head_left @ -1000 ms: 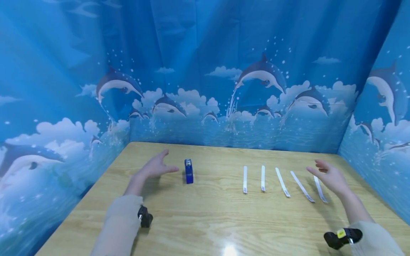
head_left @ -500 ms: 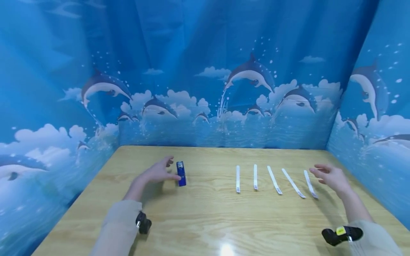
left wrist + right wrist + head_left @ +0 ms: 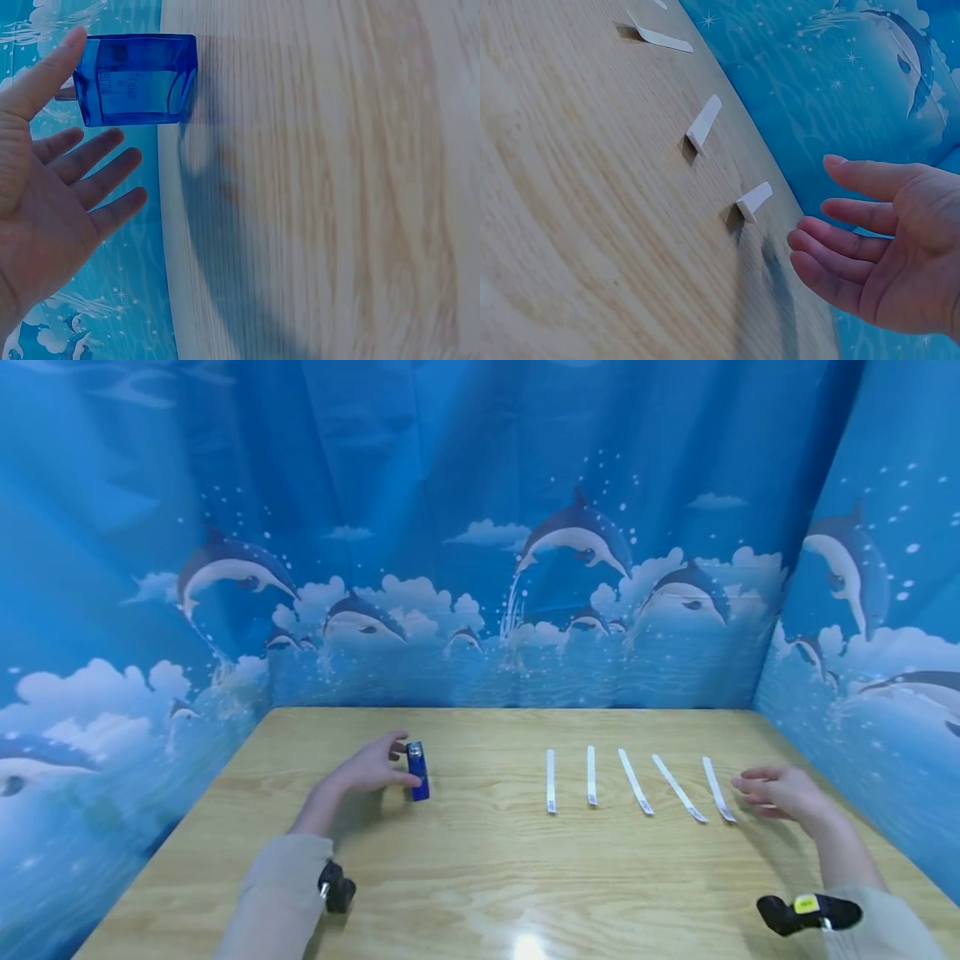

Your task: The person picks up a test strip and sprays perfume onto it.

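My left hand point(image 3: 366, 768) is at the left side of a blue glass perfume bottle point(image 3: 418, 777) with a silver top, which stands on the table. In the left wrist view its thumb point(image 3: 49, 75) reaches the bottle's edge near the top, while the other fingers stay spread and loose, not curled round the glass. My right hand point(image 3: 783, 789) hovers just right of the rightmost white paper strip point(image 3: 718, 789). Its fingers point(image 3: 844, 244) bend loosely with nothing between them, and that strip point(image 3: 754, 201) lies beyond the fingertips in the right wrist view.
Several more white paper strips point(image 3: 633, 781) lie in a spaced row on the wooden table point(image 3: 480, 877), right of centre. A blue dolphin-print curtain point(image 3: 450, 527) hangs behind the table and along both sides. Black cameras point(image 3: 337, 887) sit on both wrists.
My left hand has come right up to the bottle, its thumb now overlapping it. The right hand has drawn back to the right, uncovering the last strip. The head view has shifted slightly.
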Demonstrator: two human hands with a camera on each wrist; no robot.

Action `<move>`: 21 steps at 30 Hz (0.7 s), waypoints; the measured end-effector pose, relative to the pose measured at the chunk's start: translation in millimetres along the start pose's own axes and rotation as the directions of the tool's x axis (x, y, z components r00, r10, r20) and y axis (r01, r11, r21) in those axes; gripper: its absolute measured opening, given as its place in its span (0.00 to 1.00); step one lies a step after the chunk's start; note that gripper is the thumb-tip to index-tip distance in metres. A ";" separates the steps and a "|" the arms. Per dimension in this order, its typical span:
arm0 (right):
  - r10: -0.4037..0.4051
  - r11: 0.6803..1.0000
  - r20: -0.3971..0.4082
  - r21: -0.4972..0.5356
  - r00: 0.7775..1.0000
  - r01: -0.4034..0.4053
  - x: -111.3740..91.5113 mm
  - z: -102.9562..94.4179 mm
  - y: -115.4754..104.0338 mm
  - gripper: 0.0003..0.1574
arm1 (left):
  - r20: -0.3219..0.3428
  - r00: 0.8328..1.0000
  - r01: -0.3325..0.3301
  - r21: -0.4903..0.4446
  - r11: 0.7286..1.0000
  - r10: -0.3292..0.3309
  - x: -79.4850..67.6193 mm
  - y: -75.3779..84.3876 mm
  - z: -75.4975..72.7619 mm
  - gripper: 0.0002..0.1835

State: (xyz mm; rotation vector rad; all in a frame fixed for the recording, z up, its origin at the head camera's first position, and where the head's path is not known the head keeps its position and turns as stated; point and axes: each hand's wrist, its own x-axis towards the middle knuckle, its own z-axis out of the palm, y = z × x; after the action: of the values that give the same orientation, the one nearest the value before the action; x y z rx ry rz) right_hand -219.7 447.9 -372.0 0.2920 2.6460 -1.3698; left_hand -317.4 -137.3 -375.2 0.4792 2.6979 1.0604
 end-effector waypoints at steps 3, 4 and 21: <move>0.017 1.000 0.017 0.022 1.000 -0.017 0.7 2.6 2.6 0.41 | -0.004 1.000 0.007 -0.010 1.000 -0.007 -0.8 0.1 -0.5 0.51; 0.027 0.999 0.020 0.030 0.999 -0.028 1.0 3.8 3.7 0.41 | -0.005 1.000 0.006 -0.009 1.000 -0.006 -1.1 0.1 -0.7 0.51; 0.057 0.993 0.038 0.100 0.998 -0.061 -0.2 22.3 13.1 0.39 | -0.010 1.000 0.017 0.018 1.000 -0.016 1.0 -0.2 3.5 0.44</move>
State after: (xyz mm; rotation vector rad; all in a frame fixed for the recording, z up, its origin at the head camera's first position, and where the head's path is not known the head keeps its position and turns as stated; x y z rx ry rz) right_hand -215.5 437.0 -395.1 0.3519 2.5229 -1.4793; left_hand -317.3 -134.9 -378.0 0.4550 2.7179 1.0374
